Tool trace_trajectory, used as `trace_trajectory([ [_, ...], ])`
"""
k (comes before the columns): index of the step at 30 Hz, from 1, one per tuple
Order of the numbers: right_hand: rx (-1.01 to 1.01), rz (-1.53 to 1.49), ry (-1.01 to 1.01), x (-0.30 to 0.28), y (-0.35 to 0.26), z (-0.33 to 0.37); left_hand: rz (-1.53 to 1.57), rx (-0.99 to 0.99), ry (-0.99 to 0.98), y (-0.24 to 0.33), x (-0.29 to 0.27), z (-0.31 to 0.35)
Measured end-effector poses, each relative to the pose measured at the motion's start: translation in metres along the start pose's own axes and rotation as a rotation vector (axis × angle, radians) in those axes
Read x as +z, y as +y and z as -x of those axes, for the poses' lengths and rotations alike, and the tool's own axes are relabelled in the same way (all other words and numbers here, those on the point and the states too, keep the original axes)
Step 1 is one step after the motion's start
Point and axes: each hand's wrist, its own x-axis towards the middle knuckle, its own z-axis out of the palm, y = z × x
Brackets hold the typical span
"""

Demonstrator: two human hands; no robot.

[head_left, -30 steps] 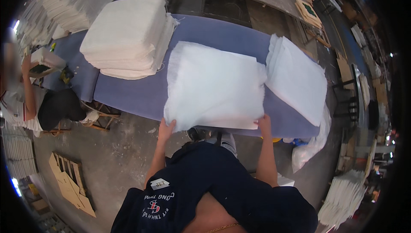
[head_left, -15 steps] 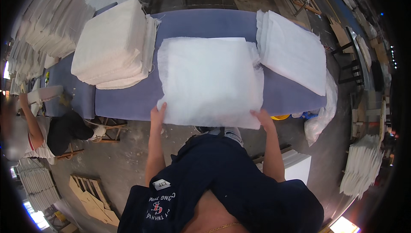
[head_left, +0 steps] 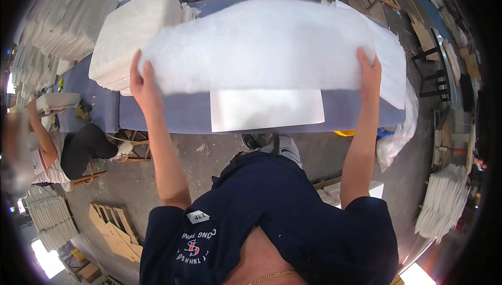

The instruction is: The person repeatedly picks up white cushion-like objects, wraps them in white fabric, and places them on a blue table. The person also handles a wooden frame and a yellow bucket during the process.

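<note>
A wide sheet of fluffy white batting is stretched between my two hands, raised over the table. My left hand pinches its left end, fingers partly hidden by the fluff. At the opposite end my right hand is closed on the edge, thumb on the near face. Below the batting, a flat white rectangular sheet lies on the blue-grey table covering; its far part is hidden. To the left stands a thick stack of white padding, and to the right lies a lower stack of white sheets, partly covered by the batting.
Tall piles of white padding rise at the far left. A seated person works beyond the table's left end. Clear plastic wrapping hangs at the right corner. Cardboard pieces and a white sheet pile are on the floor.
The batting has been lifted off the flat white sheet, which now shows beneath it. My hands have moved up, away from me and farther apart, spreading the batting wider.
</note>
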Motion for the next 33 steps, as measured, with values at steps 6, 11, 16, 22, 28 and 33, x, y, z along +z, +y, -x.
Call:
trace_trajectory([
  [6, 0.367, 0.103, 0.008, -0.036, 0.12, 0.049, -0.286, -0.277, -0.03, -0.101, -0.035, 0.118],
  [11, 0.478, 0.095, -0.07, -0.069, 0.234, 0.082, -0.556, -0.279, -0.108, -0.19, -0.066, 0.191],
  [16, 0.346, 0.415, -0.087, -0.092, 0.284, 0.101, -0.479, -0.438, -0.107, -0.195, -0.062, 0.217],
  [22, 0.465, 0.26, 0.078, -0.104, 0.27, 0.118, -0.408, -0.43, -0.145, -0.183, -0.081, 0.227],
  [28, 0.431, 0.368, -0.058, -0.12, 0.287, 0.133, -0.375, -0.492, -0.206, -0.188, -0.084, 0.254],
  [33, 0.415, 0.565, 0.024, -0.117, 0.319, 0.132, -0.493, -0.735, -0.295, -0.224, -0.106, 0.255],
])
